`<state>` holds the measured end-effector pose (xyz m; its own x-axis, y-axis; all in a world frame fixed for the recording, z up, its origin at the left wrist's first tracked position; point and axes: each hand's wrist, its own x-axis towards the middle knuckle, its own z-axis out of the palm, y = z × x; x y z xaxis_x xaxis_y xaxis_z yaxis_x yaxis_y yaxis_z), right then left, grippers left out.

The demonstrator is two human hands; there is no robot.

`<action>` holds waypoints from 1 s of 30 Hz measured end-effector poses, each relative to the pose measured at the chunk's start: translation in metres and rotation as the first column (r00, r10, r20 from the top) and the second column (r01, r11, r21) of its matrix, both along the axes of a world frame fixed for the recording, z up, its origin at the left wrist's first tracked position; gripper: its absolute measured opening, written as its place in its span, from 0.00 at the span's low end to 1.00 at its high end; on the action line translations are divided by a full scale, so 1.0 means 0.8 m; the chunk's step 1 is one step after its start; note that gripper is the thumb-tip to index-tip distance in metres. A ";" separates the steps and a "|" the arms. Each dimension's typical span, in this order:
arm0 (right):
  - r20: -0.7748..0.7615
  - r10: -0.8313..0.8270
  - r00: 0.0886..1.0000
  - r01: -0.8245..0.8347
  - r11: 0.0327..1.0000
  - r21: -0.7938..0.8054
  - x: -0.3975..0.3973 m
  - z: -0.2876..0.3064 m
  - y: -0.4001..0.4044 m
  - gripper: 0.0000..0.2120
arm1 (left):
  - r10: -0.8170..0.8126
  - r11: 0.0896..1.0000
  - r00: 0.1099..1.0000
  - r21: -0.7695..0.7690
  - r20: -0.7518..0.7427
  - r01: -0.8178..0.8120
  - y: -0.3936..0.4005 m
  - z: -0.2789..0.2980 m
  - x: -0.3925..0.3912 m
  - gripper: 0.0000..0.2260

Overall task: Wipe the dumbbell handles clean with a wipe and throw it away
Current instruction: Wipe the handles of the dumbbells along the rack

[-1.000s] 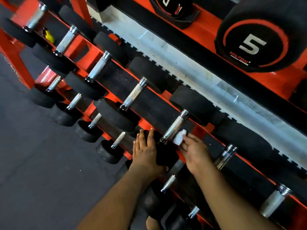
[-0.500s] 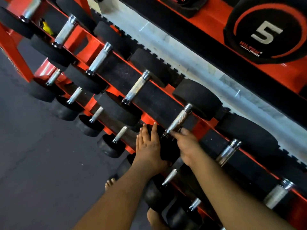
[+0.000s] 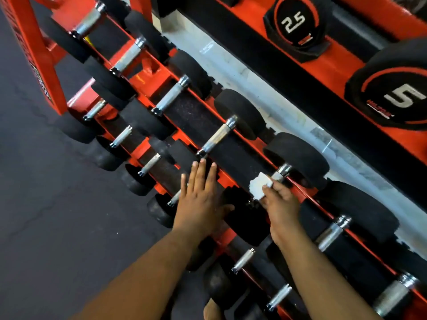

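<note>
Right hand (image 3: 280, 202): fingers curled round a folded white wipe (image 3: 258, 187), holding it against the metal handle (image 3: 278, 175) of a dumbbell on the rack's upper tier; most of that handle is hidden under wipe and fingers, only its upper collar showing.
Left hand (image 3: 199, 199): flat, fingers straight and slightly spread, resting on the black rubber head (image 3: 242, 218) at the near end of the same dumbbell; holds nothing.
Rack (image 3: 39, 54): red-orange steel, two tiers visible, running diagonally from upper left to lower right.
Upper tier: row of black-headed dumbbells with silver handles, the next one (image 3: 218, 137) just up-left of the wipe.
Lower tier: smaller dumbbells (image 3: 149, 163), partly under the forearms.
Second rack (image 3: 335, 63): behind, carrying weights marked "2.5" (image 3: 295, 21) and "5" (image 3: 402, 98).
Floor (image 3: 46, 204): dark grey.
</note>
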<state>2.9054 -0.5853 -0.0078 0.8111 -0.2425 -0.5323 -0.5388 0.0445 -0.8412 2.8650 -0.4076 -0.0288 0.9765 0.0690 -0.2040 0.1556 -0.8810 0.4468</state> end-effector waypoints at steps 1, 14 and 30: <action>0.036 0.081 0.996 -0.078 0.994 -0.075 0.007 0.000 0.008 0.13 | 0.021 1.000 1.000 0.021 0.007 -0.021 0.012 -0.002 0.008 0.51; -0.224 0.971 0.082 -0.281 -0.193 -0.940 0.137 -0.067 0.119 0.24 | 0.095 0.991 0.952 -0.057 -0.290 -0.117 0.078 0.001 0.113 0.59; -0.495 0.839 0.224 -0.061 -0.495 -0.867 0.153 -0.071 0.090 0.33 | 0.001 0.998 0.902 -0.049 -0.431 -0.025 0.083 0.015 0.122 0.61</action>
